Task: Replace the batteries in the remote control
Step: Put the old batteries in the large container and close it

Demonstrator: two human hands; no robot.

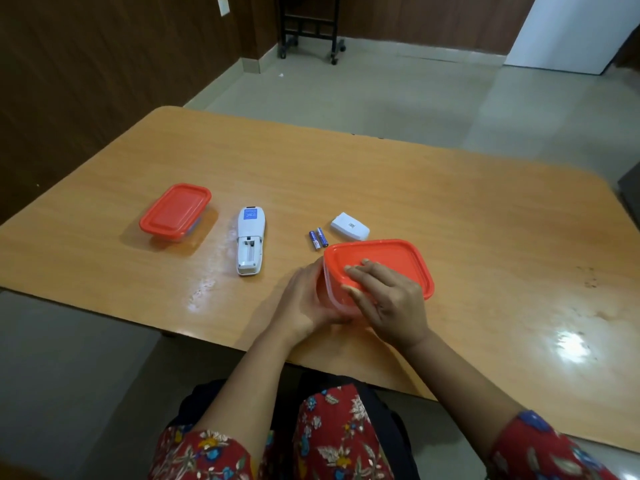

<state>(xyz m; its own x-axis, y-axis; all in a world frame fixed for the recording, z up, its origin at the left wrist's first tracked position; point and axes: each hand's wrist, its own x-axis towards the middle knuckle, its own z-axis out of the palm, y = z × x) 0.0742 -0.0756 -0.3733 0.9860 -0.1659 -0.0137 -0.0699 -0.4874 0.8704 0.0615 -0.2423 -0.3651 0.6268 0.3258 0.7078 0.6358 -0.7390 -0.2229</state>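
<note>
A white remote control [250, 240] lies face down on the wooden table [450, 209], its battery compartment open and empty. The white battery cover [349, 226] rests to its right. Between them lie two blue batteries [318, 238], side by side. In front of these stands a clear container with a red lid [398, 261]. My left hand [304, 299] grips the container's near left side. My right hand [388, 299] lies on top with its fingers flat on the lid.
A second red-lidded container [176, 212] sits left of the remote. The table's near edge runs just in front of my hands. Beyond the far edge are tiled floor and a wheeled black stand [310, 29].
</note>
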